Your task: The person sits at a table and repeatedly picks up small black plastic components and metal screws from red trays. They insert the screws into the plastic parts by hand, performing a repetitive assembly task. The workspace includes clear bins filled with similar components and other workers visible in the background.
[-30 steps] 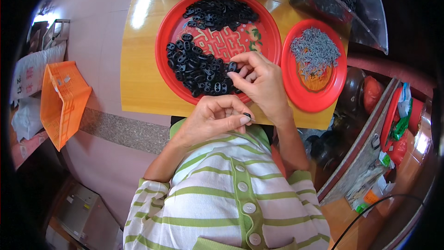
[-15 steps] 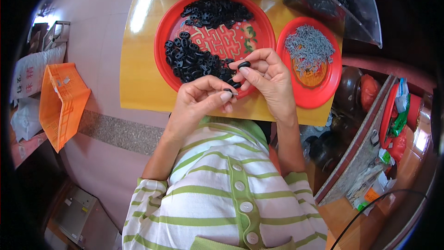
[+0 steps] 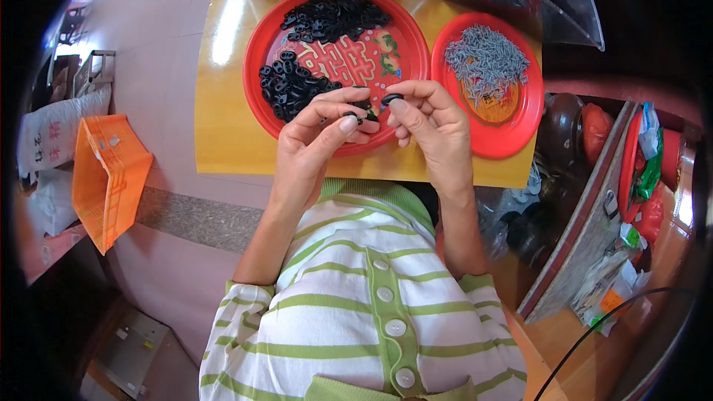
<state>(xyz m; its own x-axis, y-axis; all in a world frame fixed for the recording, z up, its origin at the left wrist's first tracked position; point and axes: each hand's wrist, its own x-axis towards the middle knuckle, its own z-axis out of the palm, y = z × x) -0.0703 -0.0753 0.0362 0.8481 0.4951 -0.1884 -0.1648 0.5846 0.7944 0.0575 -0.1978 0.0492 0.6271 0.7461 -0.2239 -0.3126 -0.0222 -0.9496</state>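
My left hand [image 3: 306,139] pinches a small black plastic piece [image 3: 351,114] between thumb and fingers; a thin silvery bit, which looks like a spring, shows beside it. Facing it, my right hand [image 3: 438,126] grips an oval black plastic piece [image 3: 391,99] at thumb and fingertips. The two pieces are close but apart. Both hands hover over the near edge of a round red tray [image 3: 255,37]. On that tray lie a far heap of flat black pieces with holes [image 3: 334,16] and a near-left heap of rounder black pieces [image 3: 288,89].
Right of the tray, a smaller red plate [image 3: 505,145] bears a pile of small grey spring-like pieces [image 3: 486,56]. Clear bins [image 3: 572,0] of black parts stand at the yellow table's [image 3: 223,126] far side. An orange crate [image 3: 111,178] is on the left.
The left hand has turned, raising its fingers and bringing its black piece up and left. The right hand's piece stays at its fingertips. The whole view has shifted slightly.
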